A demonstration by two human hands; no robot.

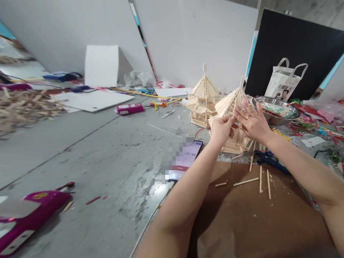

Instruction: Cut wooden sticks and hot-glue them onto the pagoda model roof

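Two pagoda-like models of thin pale sticks stand side by side, the rear model [204, 96] to the left and the nearer model [236, 139] partly behind my hands. My left hand [222, 129] is at the nearer model's roof edge, its fingers pinched together; what lies between them is too small to make out. My right hand [252, 121], with a ring on it, rests against the same roof with its fingers spread. Loose sticks [245, 181] lie on the brown sheet [258, 222] below.
A phone [188, 157] lies left of the brown sheet. Blue pliers [271, 161] sit under my right forearm. A steel bowl [279, 111], a white bag [283, 84] and plastic scraps are at right. Magenta tools [40, 208] and a stick pile [27, 107] are at left.
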